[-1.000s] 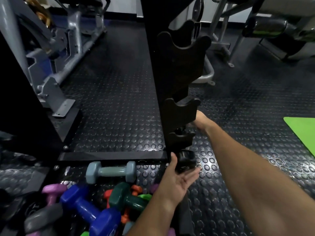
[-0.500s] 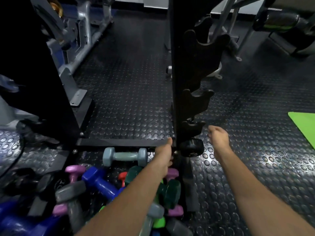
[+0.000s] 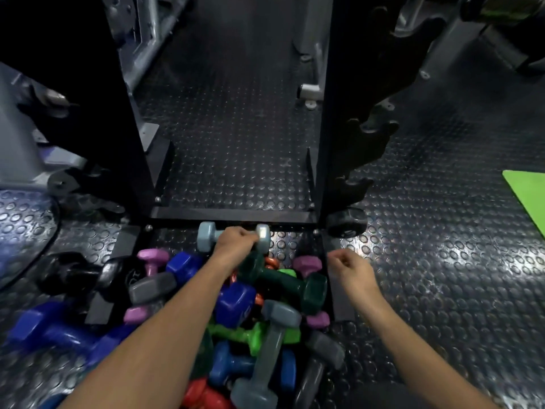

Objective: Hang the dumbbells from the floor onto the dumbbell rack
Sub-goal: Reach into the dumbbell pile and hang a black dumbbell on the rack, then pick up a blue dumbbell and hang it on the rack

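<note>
Our left hand [image 3: 234, 242] grips the pale blue dumbbell [image 3: 206, 239] at the rack [image 3: 236, 215] base; our right hand [image 3: 349, 268] hangs loosely fisted, empty, over open studded floor [image 3: 427, 261].

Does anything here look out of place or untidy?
Yes. Many coloured dumbbells lie piled across each other on the floor before the rack. The left hand closes on the light blue dumbbell.

Black studded rubber floor [image 3: 236, 137] is seen throughout; a green mat [image 3: 528, 196] is laid at right; grey gym machines [image 3: 26, 149] are placed left and behind.
</note>
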Demonstrator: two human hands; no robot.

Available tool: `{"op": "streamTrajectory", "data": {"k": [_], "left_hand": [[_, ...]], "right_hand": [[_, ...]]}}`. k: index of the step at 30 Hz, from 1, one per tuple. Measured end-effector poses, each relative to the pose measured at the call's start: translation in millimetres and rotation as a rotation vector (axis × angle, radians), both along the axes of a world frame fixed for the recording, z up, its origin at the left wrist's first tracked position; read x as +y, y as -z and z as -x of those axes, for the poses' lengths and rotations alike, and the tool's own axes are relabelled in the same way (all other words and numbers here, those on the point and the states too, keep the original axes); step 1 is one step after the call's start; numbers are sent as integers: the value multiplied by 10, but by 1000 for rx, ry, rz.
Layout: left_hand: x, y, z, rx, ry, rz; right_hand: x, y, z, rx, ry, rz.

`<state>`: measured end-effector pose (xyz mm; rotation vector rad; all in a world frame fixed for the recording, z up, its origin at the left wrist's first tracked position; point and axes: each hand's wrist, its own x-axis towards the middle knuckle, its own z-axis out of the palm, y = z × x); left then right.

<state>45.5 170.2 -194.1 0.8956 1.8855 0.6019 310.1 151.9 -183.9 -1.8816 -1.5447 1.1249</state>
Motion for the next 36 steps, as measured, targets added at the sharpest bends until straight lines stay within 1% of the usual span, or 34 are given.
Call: {"op": "streamTrajectory", "data": {"k": [3,7,10,12,14,16,18,21,23,26,31,34,36], "left_hand": [[-59,-14,146,175,126,44],[-131,-80,456,421,122,40],[-174,-60,699,639,152,81],[-215,-64,850,673,189,202],[-257,-69,980,617,255,303],[-307,-47,1081,565,270,356],[-374,20,1176,489,253,389],[-449,157,1284,329,179,351],[-439,208,1349,309,161,311],[-442,219,1399,303,146,268],[-441,200,1314,298,127,181],[-365,67,1205,308,136,137],[-262,-69,1118,347,173,77]], "right_hand": [[-58,-64,270,-19,-270,-19],[-151,-83,718,-108,-758,-161],[-203,-29,1003,-142,-967,-100],[-225,50,1146,-230,-1067,-86],[-220,141,1235,-342,-1142,-136],[-208,186,1286,-426,-1164,-206],[-194,216,1311,-469,-1186,-258],[-231,276,1299,-546,-1257,-353],[-248,298,1287,-547,-1235,-371],[-262,285,1288,-491,-1197,-331],[-244,222,1141,-339,-1131,-281],[-236,181,1003,-163,-1061,-216],[-232,142,928,-33,-986,-187]]}}
